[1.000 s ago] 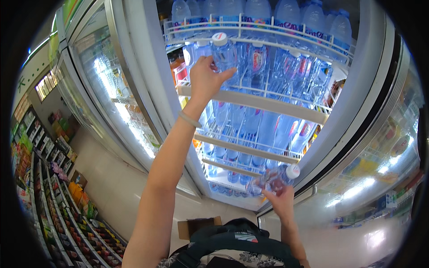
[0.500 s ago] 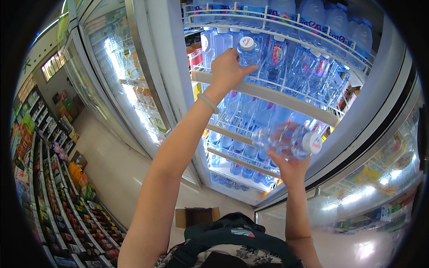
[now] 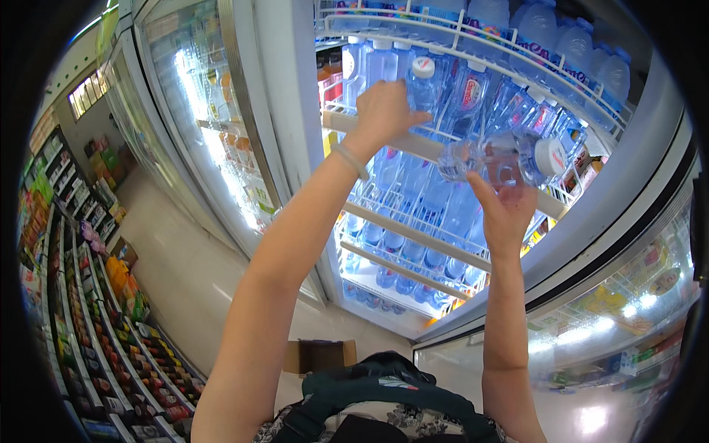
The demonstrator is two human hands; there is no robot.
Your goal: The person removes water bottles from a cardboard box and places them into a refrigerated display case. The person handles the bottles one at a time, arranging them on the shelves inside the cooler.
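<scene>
My left hand [image 3: 380, 118] reaches over the shelf's pale front bar, its fingers and thumb closed about a clear water bottle [image 3: 423, 94] with a white cap. That bottle stands upright in the front row of the open fridge, and the fingertips are partly hidden. On the right, my right hand [image 3: 506, 218] grips another clear bottle [image 3: 509, 151] from below. This second bottle is tipped on its side in front of the shelf, its white cap pointing right. Behind both hands, several clear bottles [image 3: 465, 92] with red-and-white labels line the same shelf.
A white wire rack [image 3: 473, 37] with larger bottles runs above. Lower shelves hold more bottles behind pale bars [image 3: 413, 236]. Glass doors stand at left and right. An open cardboard box [image 3: 317, 356] sits on the floor; stocked store shelves [image 3: 111, 347] curve along the left.
My right hand has lifted its bottle up and to the right, toward shelf height. My left hand remains at its bottle, which shows more upright now. The view has shifted slightly.
</scene>
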